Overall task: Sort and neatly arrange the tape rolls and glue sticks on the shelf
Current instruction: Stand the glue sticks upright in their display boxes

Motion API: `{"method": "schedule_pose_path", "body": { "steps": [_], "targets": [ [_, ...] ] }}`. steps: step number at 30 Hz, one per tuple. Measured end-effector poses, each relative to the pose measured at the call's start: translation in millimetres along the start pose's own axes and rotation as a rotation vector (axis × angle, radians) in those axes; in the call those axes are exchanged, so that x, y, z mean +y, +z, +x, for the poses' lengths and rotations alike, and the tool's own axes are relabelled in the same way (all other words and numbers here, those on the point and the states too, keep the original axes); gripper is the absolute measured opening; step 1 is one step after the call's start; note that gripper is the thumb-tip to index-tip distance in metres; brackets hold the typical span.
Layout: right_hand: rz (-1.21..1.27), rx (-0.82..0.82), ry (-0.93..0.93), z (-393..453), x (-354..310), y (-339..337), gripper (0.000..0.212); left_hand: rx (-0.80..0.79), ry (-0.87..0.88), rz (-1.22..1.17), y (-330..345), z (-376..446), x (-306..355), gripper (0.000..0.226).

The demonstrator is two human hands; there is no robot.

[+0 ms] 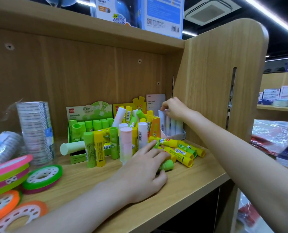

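The wooden shelf (198,172) fills the view, its board running from 8 o'clock to 3 o'clock, and nearly everything to be sorted lies on it. At 9 o'clock stands a tall wrapped stack of clear tape rolls (35,130), with a second wrapped stack (3,145) tipped on its side just beside it; below them, toward 8 o'clock, flat coloured tape rolls (8,175) in pink, green and orange lie overlapping, not yet squared up. Near the centre, the green display box (89,121) holds a back row of green glue sticks upright, while loose green, yellow and pastel sticks stand crowded in front of it. The orange display box (154,125) at about 1 o'clock is jammed with sticks leaning at odd angles. Right of it, against the shelf's side panel, the small white display box (175,135) carries pale glue sticks upright, and the right hand (175,109) pinches the top of one of those white glue sticks (161,121), probably seating it in its proper slot. The left hand (145,169) rests on the board at about 5 o'clock, fingers curled round a lying green glue stick (166,164), likely holding it ready for its turn. A heap of yellow-and-green glue sticks (182,150) lies touching that hand, waiting for sorting.
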State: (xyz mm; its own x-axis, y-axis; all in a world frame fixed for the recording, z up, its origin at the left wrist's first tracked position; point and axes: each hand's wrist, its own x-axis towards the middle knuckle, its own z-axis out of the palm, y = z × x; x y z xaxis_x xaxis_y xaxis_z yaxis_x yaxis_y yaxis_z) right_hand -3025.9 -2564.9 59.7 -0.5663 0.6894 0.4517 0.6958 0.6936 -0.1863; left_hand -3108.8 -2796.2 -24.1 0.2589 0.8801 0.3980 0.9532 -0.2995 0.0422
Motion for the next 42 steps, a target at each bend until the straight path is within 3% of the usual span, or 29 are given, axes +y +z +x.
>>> {"method": "schedule_pose_path", "body": {
  "steps": [2, 4, 7, 10, 13, 16, 20, 26, 30, 33, 36, 40, 42],
  "targets": [
    [-0.019, -0.023, -0.018, -6, -3, -10, 0.038, 0.003, -0.003, -0.012, -2, -1, 1, 0.048],
    [0.039, 0.057, -0.027, -23, -7, -25, 0.049, 0.001, -0.001, -0.004, -1, -1, 1, 0.048],
    [0.102, 0.121, -0.072, -51, -12, -41, 0.048, -0.025, -0.011, 0.018, -2, 0, 1, 0.049],
    [0.16, 0.071, -0.072, -72, -7, -45, 0.044, -0.043, -0.007, 0.058, -2, 1, 1, 0.057],
    [0.24, 0.015, -0.094, -90, -3, -41, 0.032, -0.047, -0.006, 0.096, -3, 0, 1, 0.051],
    [0.293, -0.121, -0.148, -107, 0, -37, 0.02, -0.044, 0.002, 0.121, -5, 0, 2, 0.059],
    [0.228, -0.222, -0.135, -125, -4, -25, 0.026, -0.045, 0.002, 0.117, -6, 0, 3, 0.068],
    [0.247, -0.085, -0.112, -129, -10, -9, 0.024, -0.063, -0.012, 0.118, -9, 0, 5, 0.05],
    [0.243, 0.176, 0.004, -131, -2, -22, 0.014, -0.047, -0.007, 0.128, -8, 0, 5, 0.048],
    [0.044, 0.283, 0.05, -146, 13, -33, 0.013, -0.047, -0.007, 0.121, -6, 0, 3, 0.049],
    [-0.197, 0.159, 0.081, -162, 23, -27, 0.02, -0.054, -0.008, 0.107, -4, 1, 2, 0.051],
    [-0.267, -0.024, 0.134, -159, 24, -21, 0.024, -0.056, -0.007, 0.109, -4, 1, 1, 0.065],
    [-0.253, -0.021, 0.117, -152, 21, -24, 0.025, -0.05, 0.0, 0.105, -3, 0, 1, 0.069]
  ]
}}
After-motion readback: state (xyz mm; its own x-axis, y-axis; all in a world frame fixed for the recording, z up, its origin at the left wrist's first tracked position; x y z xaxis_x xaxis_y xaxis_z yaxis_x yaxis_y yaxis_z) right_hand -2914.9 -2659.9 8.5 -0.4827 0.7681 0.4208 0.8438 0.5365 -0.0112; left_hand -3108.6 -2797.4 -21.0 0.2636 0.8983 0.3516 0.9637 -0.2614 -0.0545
